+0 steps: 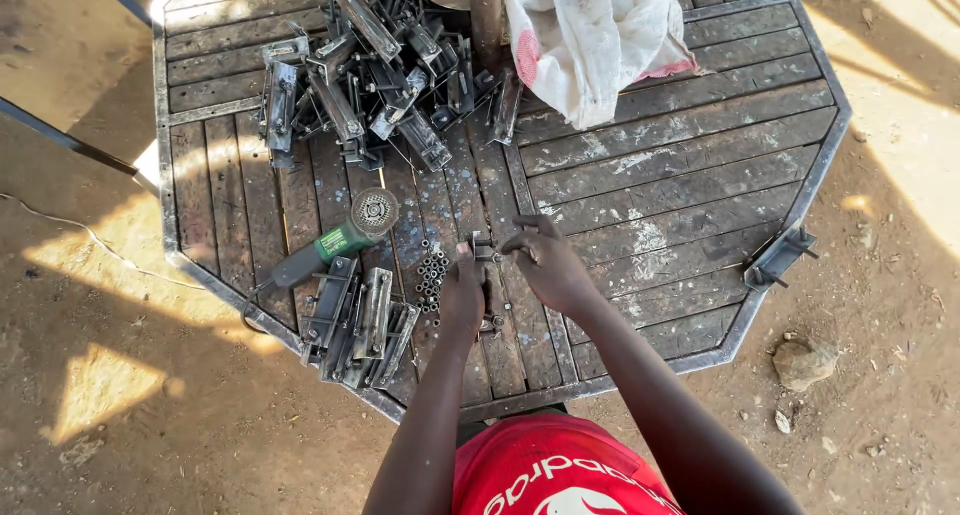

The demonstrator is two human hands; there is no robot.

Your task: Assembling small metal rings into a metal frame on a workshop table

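Both hands [505,275] pinch small metal bracket [484,249] between them.

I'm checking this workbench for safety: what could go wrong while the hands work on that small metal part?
The left hand and right hand hold a small metal part, bare; sharp edges could cut fingers. The angle grinder lies close to the left hand, disc exposed, and might get bumped. The small tubes sit loose on the slatted table and could roll into gaps.
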